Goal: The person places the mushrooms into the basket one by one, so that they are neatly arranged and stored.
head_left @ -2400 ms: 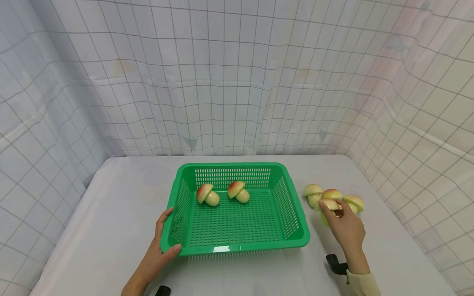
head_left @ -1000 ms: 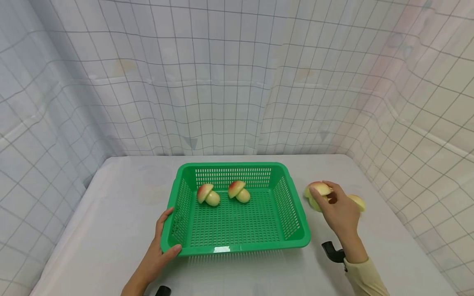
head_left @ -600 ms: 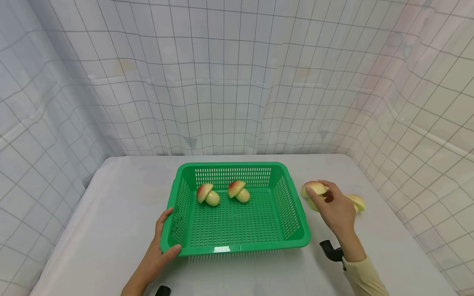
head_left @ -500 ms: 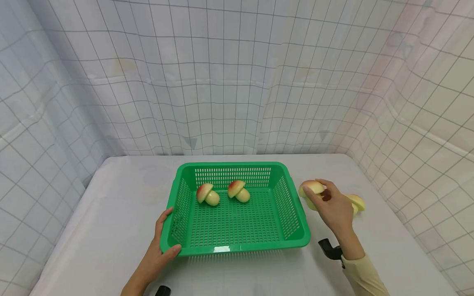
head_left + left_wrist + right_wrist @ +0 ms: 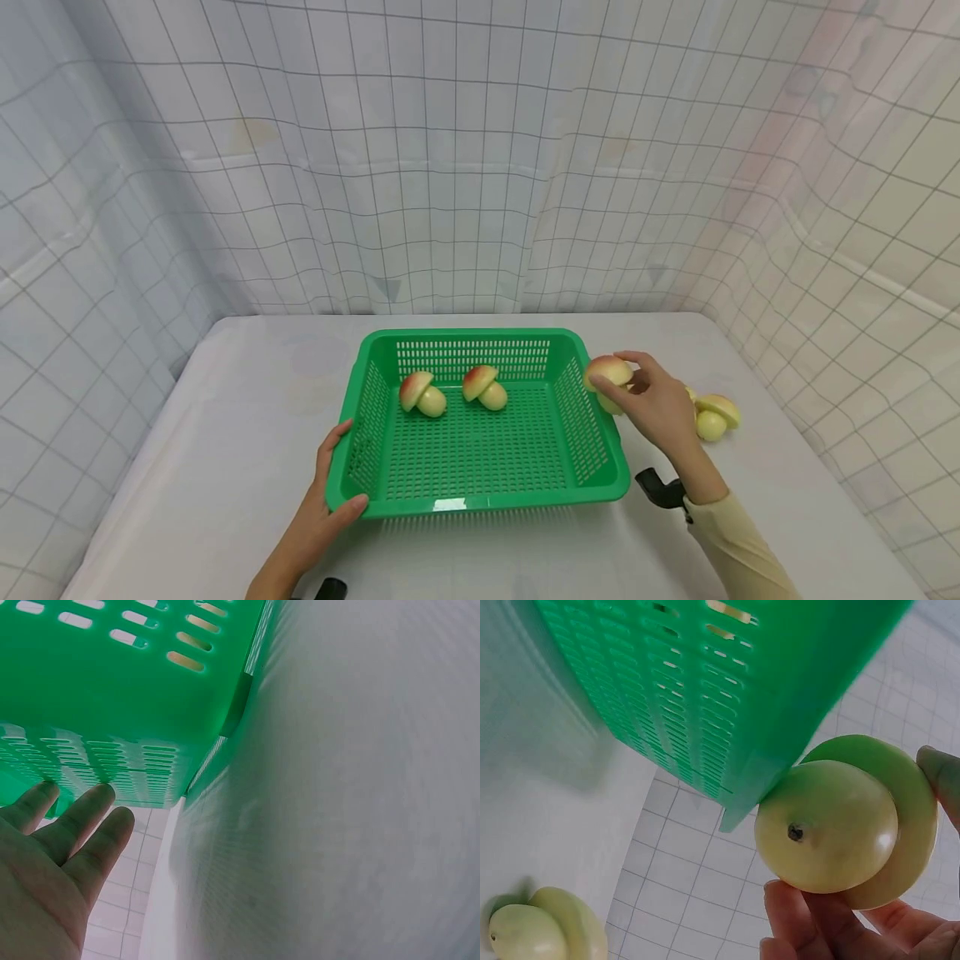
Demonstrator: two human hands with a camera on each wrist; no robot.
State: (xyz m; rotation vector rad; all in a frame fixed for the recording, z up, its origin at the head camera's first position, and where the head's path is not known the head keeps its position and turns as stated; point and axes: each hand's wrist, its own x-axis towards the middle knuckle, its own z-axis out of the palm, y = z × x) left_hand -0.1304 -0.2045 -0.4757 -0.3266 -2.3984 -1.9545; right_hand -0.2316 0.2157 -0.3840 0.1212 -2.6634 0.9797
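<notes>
A toy mushroom (image 5: 606, 371) with a red-blushed cream cap is pinched between the thumb and fingers of my right hand (image 5: 660, 408), at the right rim of the green plastic basket (image 5: 480, 507). In the right wrist view, the pale round stem of that toy mushroom (image 5: 825, 825) faces the camera, overlapping the basket's edge. My left hand (image 5: 318, 508) holds the basket's near left corner, thumb on the front rim and fingers along the left side. The left wrist view shows three fingers (image 5: 94, 825) at the slotted wall. Two toy mushrooms (image 5: 423, 393) (image 5: 485, 387) lie inside, towards the back.
On the white table (image 5: 225, 433), right of the basket, lies another toy mushroom (image 5: 716, 415), with more yellow partly hidden behind my right hand. Grid-patterned white curtains (image 5: 465, 167) enclose the back and sides. Black wrist-camera pieces (image 5: 660, 489) stick out by both wrists.
My right hand has taken a toy mushroom from the cluster on the right, raised it and carried it left to the basket's right rim. The left hand and basket stay put.
</notes>
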